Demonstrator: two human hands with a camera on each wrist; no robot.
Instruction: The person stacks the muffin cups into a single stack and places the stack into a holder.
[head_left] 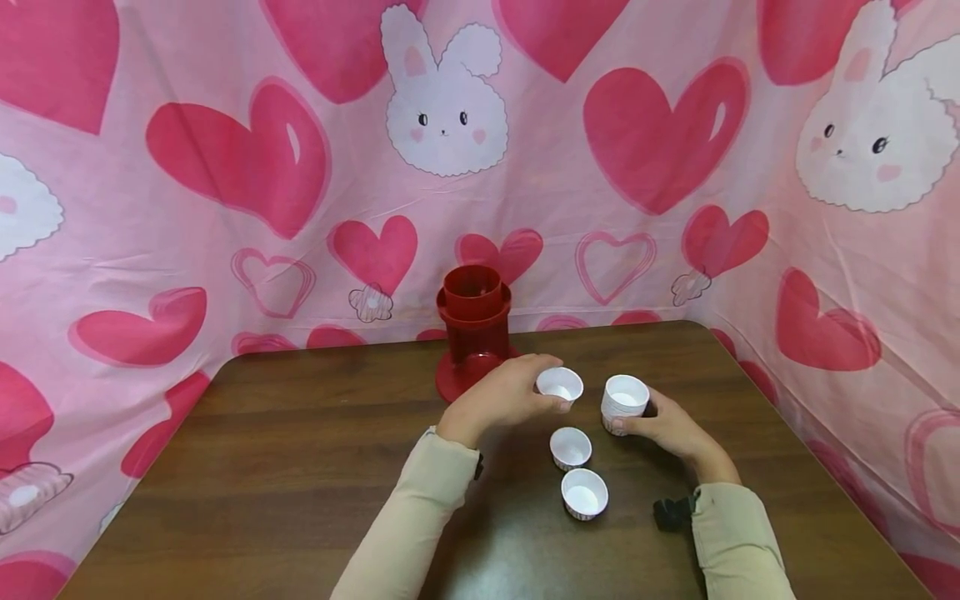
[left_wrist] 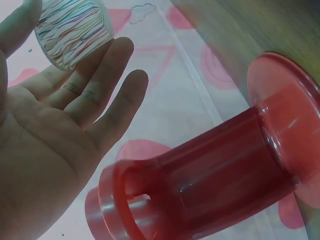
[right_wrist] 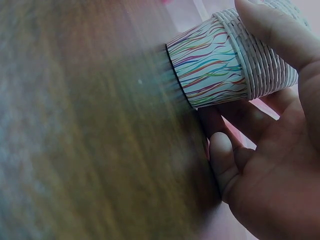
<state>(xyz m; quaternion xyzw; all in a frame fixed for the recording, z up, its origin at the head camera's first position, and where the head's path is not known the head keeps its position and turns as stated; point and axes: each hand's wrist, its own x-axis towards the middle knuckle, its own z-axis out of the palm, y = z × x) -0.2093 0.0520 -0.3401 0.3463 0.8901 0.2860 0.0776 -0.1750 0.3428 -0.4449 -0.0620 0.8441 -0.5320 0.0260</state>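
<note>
My left hand pinches a single white paper baking cup between thumb and fingers, above the table. Wavy coloured lines cover its outer side, as the left wrist view shows on the held cup. On the right, my right hand grips a nested stack of the same cups, which stands upright on the table; many rolled rims show in the stack in the right wrist view. Two loose cups, a farther one and a nearer one, stand mouth up between my forearms.
A red cylindrical holder with a wide round base stands at the back of the brown wooden table, just behind my left hand. A pink cloth with hearts and rabbits hangs behind and along the sides.
</note>
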